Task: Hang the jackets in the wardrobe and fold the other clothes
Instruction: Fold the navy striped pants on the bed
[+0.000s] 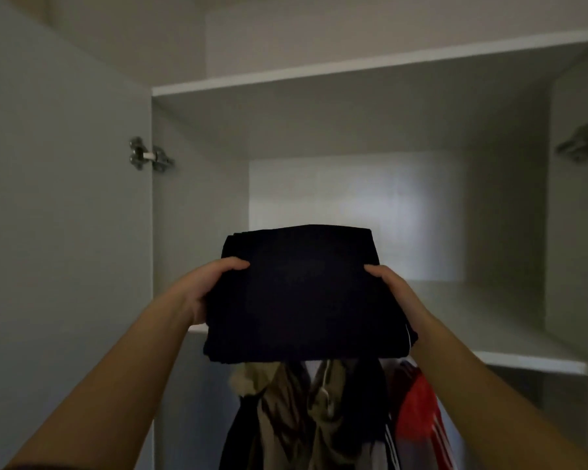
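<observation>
Together, left hand (202, 293) and right hand (391, 287) hold clothes (306, 296).

My left hand (206, 286) and right hand (392, 288) are bare, as are both forearms. A thin dark strip (28, 466), perhaps a sleeve hem, crosses my left arm.

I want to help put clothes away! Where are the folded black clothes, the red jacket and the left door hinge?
folded black clothes (306, 293): head view, middle of the top fold.
red jacket (418, 405): head view, its red upper part.
left door hinge (148, 158): head view, its metal arm.
</observation>
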The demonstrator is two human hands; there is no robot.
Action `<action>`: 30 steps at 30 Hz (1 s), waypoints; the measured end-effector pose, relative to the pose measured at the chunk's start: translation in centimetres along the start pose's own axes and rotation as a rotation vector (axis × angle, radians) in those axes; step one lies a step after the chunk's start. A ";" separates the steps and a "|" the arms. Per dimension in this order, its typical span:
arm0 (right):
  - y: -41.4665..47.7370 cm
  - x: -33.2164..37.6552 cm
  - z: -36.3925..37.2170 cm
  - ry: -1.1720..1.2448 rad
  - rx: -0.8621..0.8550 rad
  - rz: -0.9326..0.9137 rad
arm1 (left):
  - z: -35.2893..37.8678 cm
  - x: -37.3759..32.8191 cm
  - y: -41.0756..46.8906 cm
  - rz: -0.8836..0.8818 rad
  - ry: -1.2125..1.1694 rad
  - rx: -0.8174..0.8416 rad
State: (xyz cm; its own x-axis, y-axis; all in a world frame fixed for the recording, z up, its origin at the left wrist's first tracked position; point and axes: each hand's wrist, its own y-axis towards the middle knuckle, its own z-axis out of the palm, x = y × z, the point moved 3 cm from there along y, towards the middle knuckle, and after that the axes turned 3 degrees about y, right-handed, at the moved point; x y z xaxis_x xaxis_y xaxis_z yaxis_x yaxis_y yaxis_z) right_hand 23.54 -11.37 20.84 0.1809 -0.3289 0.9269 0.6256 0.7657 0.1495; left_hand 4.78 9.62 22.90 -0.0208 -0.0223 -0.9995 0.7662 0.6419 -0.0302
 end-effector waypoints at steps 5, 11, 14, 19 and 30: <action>11.6 1.0 1.1 -0.122 0.040 0.000 | -2.4 -4.0 11.4 0.022 -0.003 -0.028; 25.9 3.1 1.6 -0.208 0.001 -0.030 | -4.5 -8.2 26.2 0.062 0.124 -0.062; 31.7 3.1 1.6 -0.232 0.000 -0.014 | -5.0 -10.1 31.9 0.092 0.194 -0.087; 39.1 1.3 0.9 -0.182 -0.007 0.007 | -5.7 -9.8 40.2 0.096 0.241 -0.102; 47.5 -4.0 0.0 -0.133 0.059 0.138 | -8.4 -6.5 50.9 0.161 0.402 -0.154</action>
State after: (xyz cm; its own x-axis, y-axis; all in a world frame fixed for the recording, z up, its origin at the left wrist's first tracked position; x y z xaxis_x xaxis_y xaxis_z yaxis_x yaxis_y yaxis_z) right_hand 52.53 26.37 24.22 0.1579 -0.1453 0.9767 0.5556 0.8307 0.0337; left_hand 38.55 48.86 27.81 -0.1803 0.3665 -0.9128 0.6763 0.7200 0.1555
